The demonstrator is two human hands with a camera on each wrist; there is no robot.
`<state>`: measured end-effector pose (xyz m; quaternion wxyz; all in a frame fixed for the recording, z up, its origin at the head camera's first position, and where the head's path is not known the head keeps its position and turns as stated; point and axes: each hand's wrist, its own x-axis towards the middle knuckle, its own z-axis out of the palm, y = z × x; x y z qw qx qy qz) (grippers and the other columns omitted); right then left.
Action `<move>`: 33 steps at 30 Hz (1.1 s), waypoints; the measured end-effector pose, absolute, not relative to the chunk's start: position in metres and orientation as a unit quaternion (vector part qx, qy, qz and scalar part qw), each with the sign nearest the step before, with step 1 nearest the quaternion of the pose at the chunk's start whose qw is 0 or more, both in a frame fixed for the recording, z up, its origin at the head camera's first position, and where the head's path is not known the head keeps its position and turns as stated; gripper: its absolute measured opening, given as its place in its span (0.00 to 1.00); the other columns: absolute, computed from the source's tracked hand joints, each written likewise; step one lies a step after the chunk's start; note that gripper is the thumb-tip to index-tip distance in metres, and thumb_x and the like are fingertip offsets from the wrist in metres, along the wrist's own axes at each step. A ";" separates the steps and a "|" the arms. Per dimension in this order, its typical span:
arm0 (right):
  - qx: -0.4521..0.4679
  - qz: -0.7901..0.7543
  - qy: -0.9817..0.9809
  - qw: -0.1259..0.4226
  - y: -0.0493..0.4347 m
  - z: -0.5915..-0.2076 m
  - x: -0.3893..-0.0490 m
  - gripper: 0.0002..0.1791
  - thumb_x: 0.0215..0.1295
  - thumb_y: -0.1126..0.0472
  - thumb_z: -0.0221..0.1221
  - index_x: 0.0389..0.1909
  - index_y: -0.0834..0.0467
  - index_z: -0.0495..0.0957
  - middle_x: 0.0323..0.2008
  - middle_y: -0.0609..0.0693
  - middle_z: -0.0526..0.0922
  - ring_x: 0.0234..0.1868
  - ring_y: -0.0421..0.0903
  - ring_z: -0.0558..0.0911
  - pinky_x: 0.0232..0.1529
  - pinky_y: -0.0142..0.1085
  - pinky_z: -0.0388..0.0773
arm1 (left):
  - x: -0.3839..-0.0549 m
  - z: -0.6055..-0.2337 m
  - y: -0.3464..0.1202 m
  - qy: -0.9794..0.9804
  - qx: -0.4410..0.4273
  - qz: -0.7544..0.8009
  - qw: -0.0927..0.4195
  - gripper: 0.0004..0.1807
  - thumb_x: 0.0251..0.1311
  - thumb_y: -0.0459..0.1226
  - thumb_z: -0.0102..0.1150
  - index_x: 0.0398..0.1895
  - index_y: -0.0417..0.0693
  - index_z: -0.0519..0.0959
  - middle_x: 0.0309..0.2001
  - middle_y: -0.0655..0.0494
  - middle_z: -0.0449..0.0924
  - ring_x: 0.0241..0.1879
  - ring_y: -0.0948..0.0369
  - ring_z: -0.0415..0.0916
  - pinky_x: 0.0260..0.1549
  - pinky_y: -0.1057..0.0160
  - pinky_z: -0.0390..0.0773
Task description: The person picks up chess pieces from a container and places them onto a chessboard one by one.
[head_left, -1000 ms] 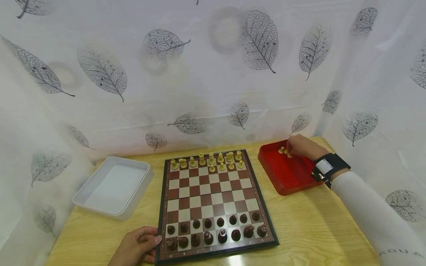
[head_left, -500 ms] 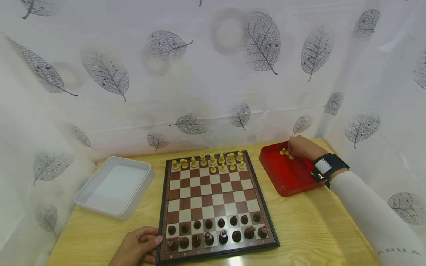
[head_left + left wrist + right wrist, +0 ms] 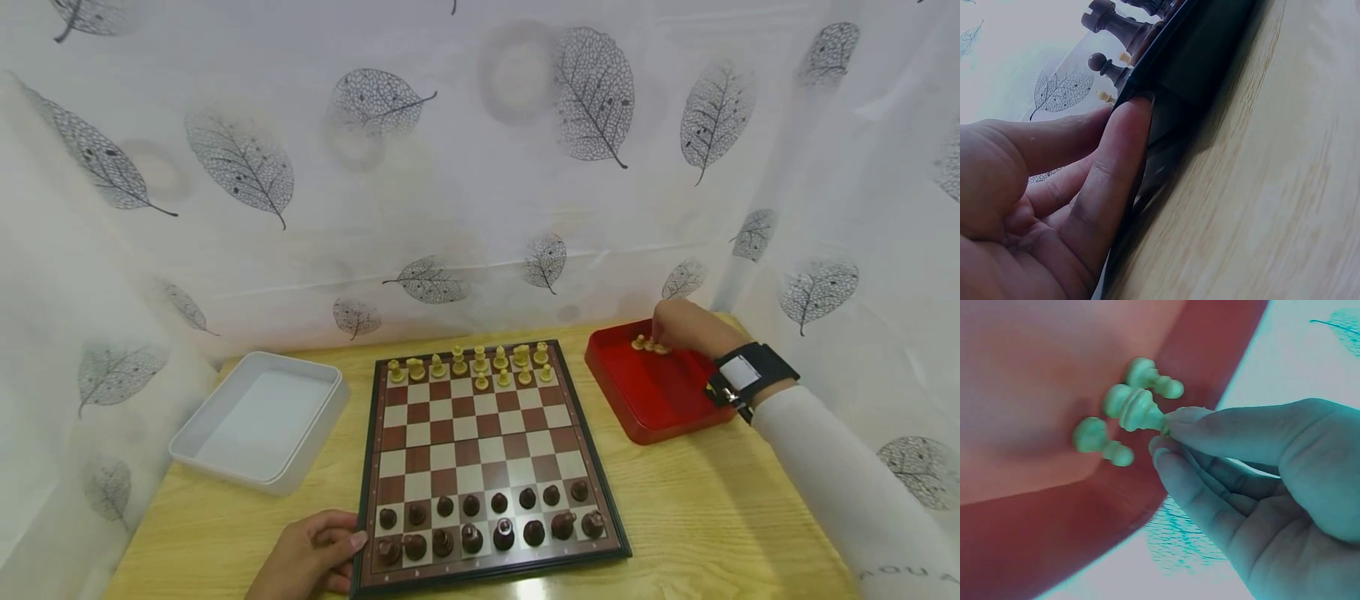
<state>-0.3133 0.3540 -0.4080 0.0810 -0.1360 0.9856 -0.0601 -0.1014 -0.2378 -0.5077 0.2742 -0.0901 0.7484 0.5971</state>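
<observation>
In the head view, my left hand (image 3: 307, 554) holds the near left edge of a brown-and-cream chessboard (image 3: 480, 450). The left wrist view has the thumb and a finger (image 3: 1107, 162) pinching the black board rim (image 3: 1138, 78), close to a dark rook (image 3: 1119, 28) and a dark pawn (image 3: 1110, 67). Over at the red tray (image 3: 645, 408), my right hand (image 3: 686, 325) reaches inside. Its thumb and index finger pinch a pale pawn (image 3: 1141, 412) by the head end, seen in the right wrist view. Pale pawns (image 3: 1104, 437) lie on the tray floor around it.
Dark chess pieces (image 3: 504, 533) fill the board's two near rows. At the far end stands a row of pale pieces (image 3: 459, 362), with several pale pawns (image 3: 503, 377) before its right half. A white tray (image 3: 255, 417) sits left. A leaf-patterned curtain (image 3: 450, 167) hangs behind.
My right hand has shifted slightly to the right inside the red tray, so more of the pale pawns show beside its fingers. The left hand keeps its hold on the board.
</observation>
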 end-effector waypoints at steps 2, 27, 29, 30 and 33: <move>-0.131 -0.068 0.985 0.084 0.352 -0.401 -0.311 0.07 0.59 0.74 0.63 0.37 0.70 0.88 0.30 0.58 0.87 0.28 0.48 0.79 0.32 0.40 0.86 | -0.102 -0.508 -0.238 0.750 -0.091 0.596 0.273 0.33 0.67 0.44 0.68 0.65 0.28 0.71 0.37 0.55 0.85 0.33 0.58 0.84 0.34 0.57 0.91; -0.210 -0.107 0.972 0.019 0.275 -0.354 -0.292 0.09 0.65 0.73 0.60 0.39 0.67 0.89 0.36 0.59 0.90 0.33 0.48 0.84 0.40 0.46 0.88 | -0.102 -0.507 -0.237 0.753 -0.069 0.599 0.265 0.32 0.67 0.43 0.69 0.63 0.28 0.73 0.37 0.55 0.86 0.33 0.57 0.84 0.34 0.55 0.91; -0.213 -0.112 0.970 0.021 0.267 -0.353 -0.292 0.10 0.65 0.73 0.59 0.40 0.67 0.89 0.38 0.60 0.90 0.35 0.48 0.85 0.41 0.47 0.89 | -0.102 -0.507 -0.238 0.753 -0.070 0.598 0.265 0.31 0.67 0.43 0.69 0.63 0.28 0.73 0.37 0.55 0.86 0.33 0.57 0.84 0.34 0.55 0.91; -0.217 -0.113 0.969 0.021 0.263 -0.353 -0.292 0.10 0.65 0.73 0.59 0.41 0.67 0.89 0.39 0.60 0.90 0.36 0.49 0.85 0.42 0.47 0.89 | -0.102 -0.507 -0.238 0.753 -0.070 0.598 0.266 0.31 0.67 0.43 0.69 0.63 0.28 0.73 0.37 0.55 0.86 0.33 0.57 0.83 0.34 0.55 0.91; -0.229 -0.118 0.966 0.020 0.248 -0.354 -0.292 0.10 0.66 0.73 0.59 0.41 0.67 0.89 0.41 0.61 0.90 0.39 0.51 0.86 0.43 0.46 0.89 | -0.101 -0.506 -0.238 0.753 -0.071 0.598 0.267 0.31 0.67 0.42 0.69 0.63 0.28 0.73 0.37 0.55 0.86 0.33 0.57 0.83 0.34 0.56 0.91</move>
